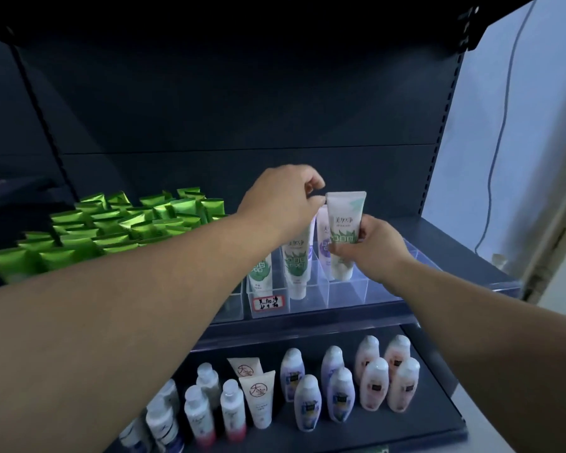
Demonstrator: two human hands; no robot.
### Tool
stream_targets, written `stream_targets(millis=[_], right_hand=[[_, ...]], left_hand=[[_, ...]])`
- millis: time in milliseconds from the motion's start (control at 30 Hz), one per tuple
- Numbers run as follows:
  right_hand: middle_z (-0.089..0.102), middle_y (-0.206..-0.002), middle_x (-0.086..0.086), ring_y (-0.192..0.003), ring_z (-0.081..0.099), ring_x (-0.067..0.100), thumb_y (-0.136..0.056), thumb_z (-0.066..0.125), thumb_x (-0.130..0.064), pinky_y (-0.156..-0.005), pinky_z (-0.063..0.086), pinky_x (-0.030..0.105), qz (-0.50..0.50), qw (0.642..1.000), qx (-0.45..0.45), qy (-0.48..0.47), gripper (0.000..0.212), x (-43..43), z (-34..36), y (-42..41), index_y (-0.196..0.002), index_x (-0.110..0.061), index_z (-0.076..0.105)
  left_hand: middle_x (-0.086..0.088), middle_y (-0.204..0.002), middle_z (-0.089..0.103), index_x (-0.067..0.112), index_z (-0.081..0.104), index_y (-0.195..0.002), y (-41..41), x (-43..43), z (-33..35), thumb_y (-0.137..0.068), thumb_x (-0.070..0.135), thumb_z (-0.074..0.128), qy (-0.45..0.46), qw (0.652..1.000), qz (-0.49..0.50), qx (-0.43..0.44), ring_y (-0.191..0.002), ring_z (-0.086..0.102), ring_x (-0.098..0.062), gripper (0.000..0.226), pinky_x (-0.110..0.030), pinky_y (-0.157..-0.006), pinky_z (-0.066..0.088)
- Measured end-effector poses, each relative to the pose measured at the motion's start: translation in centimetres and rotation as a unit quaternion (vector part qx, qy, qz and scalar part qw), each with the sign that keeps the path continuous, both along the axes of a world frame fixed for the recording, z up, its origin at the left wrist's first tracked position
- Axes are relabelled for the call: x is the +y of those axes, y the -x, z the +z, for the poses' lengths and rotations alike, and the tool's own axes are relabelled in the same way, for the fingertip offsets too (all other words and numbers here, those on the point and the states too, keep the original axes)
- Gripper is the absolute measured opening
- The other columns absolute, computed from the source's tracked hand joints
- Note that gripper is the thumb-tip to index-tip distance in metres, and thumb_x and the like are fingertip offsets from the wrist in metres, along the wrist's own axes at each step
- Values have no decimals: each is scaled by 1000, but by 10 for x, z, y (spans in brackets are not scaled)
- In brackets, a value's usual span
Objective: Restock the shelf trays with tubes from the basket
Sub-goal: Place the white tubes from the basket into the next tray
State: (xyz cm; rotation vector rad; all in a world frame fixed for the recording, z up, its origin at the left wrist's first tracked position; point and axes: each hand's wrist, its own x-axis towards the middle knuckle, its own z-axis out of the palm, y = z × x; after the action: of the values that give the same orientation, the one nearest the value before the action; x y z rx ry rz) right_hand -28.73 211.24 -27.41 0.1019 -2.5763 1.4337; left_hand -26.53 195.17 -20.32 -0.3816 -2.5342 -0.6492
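Green-and-white tube (344, 223) held upright over the clear shelf trays (347, 294), centre frame.
Our right hand (371, 248) has its grip curled round the tube's lower half. Our left hand (283, 201) curls at the tube's top left corner; we cannot tell whether that grip holds anything. Just left, more tubes (296, 266) stand in the trays. Green packets (128, 220) fill the left of the frame; bottles (337, 387) line the lower shelf (389, 426).

Green-and-white tube (344, 223), upright, crimped end up, held at clear tray (347, 297), matching tubes (295, 266) standing in the next compartment.
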Motion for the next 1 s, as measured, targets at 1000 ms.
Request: stream_targets(millis=[1000], right_hand=[[52,-106,-5,-102,53,19,-83,69,-32,-80,37,29,33,973,-9,-230,37,-27,-182,-125,-115,-20,55]], left_hand=[[15,-96,60,30,65,-101,-134,-94,-236,-86,32,61,-57,976,41,-206,-89,58,-5,16,-26,-79,48]])
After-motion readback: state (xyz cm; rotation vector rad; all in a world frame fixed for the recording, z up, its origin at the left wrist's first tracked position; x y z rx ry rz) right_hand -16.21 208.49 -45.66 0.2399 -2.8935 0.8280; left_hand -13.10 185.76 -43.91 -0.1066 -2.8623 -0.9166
